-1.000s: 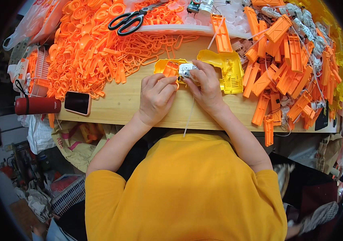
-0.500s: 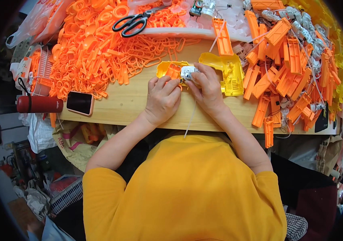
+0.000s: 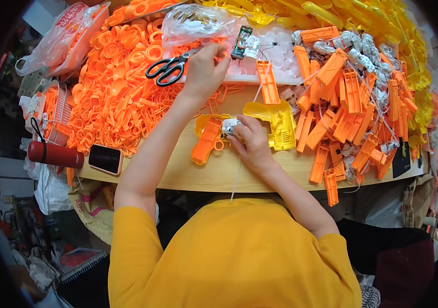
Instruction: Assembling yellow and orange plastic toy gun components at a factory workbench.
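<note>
The right hand (image 3: 250, 143) pinches a small white motor (image 3: 231, 126) into the light, stiff yellow shell (image 3: 275, 123); the left hand (image 3: 203, 69), fingers curled together, reaches the tray (image 3: 280, 56).

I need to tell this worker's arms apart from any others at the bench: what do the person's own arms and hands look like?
Both arms are bare from above the elbow down, coming out of the short sleeves of a plain yellow-orange T-shirt. The left hand and right hand are bare: no gloves, and no watch, ring or wristband that shows.
</note>
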Tool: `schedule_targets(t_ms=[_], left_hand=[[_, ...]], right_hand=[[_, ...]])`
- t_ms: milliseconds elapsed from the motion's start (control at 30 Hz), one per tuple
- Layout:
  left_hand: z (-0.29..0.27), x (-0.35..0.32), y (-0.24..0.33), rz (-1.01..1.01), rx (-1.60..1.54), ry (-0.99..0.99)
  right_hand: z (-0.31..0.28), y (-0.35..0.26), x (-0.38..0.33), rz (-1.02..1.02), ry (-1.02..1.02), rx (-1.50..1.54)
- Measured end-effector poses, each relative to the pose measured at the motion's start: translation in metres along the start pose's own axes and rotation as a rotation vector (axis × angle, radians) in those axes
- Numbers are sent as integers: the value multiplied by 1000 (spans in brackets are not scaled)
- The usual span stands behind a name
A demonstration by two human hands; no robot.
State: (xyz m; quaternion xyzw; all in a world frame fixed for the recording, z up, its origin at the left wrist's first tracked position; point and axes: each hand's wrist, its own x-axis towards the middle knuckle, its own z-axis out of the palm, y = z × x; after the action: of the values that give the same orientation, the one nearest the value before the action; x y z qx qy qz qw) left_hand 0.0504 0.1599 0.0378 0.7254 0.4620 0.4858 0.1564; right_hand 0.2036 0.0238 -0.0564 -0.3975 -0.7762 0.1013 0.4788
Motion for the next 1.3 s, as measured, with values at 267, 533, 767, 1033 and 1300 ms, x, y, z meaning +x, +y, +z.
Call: schedule_targets(t_ms=[267,533,767,1033,1300], left_hand=[[41,82,-34,-391,265,-370],[52,82,-15,-402,465,-293],[24,74,-20,-355,144,-76],[-18,50,18,-231,-778,216],[-37,-41,11,-270,-472,191]], right_hand=[[2,0,2,-11,3,9],[-5,-5,5,10,-33,55],[-3,-3,4,8,-42,46],[2,7,2,-7,9,-65],[-3,-2,-5,-20,121,82]])
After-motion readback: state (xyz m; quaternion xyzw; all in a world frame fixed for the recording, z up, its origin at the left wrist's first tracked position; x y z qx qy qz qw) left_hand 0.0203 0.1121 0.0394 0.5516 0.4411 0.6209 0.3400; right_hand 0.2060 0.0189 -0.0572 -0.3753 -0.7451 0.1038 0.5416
